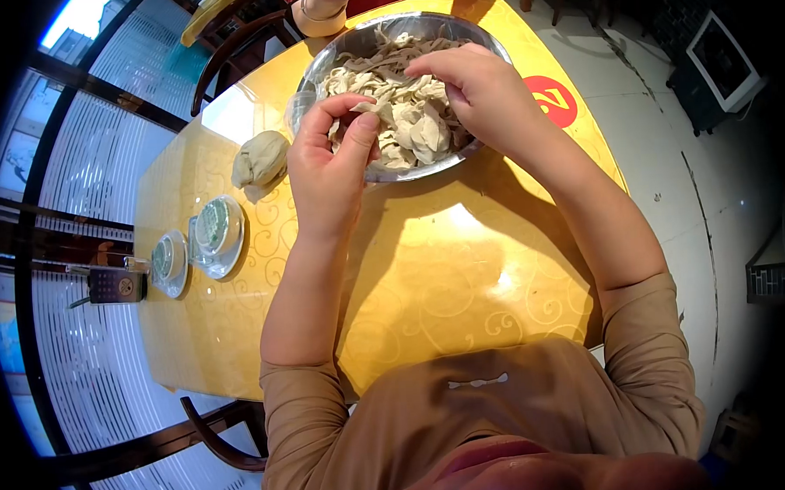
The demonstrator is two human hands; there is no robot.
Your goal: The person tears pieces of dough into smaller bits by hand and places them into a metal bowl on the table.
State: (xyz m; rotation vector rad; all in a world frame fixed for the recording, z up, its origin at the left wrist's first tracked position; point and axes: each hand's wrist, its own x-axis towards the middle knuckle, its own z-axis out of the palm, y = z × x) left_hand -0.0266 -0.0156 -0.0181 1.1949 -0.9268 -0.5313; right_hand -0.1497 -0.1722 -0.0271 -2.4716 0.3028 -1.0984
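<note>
A wide metal bowl [446, 166] near the far end of the yellow table holds many torn, pale strips of what looks like dough. Over its left side, my left hand [334, 151] pinches a thin pale piece of dough [374, 113] between thumb and fingers. My right hand [482, 88] is above the right part of the bowl, thumb and index finger brought together; whatever lies between them is too small to make out. Between and below my hands, a larger pale lump [424, 131] rests on the strips. Left of the bowl, a rounded dough ball [261, 158] sits on the table.
Two lidded dishes on saucers [218, 231] [171, 262] stand at the table's left, beside a dark boxy device [117, 285]. Another person's hands [325, 3] are at the far edge. Chairs [227, 64] stand around, and a red numbered sticker [554, 102] marks the right side.
</note>
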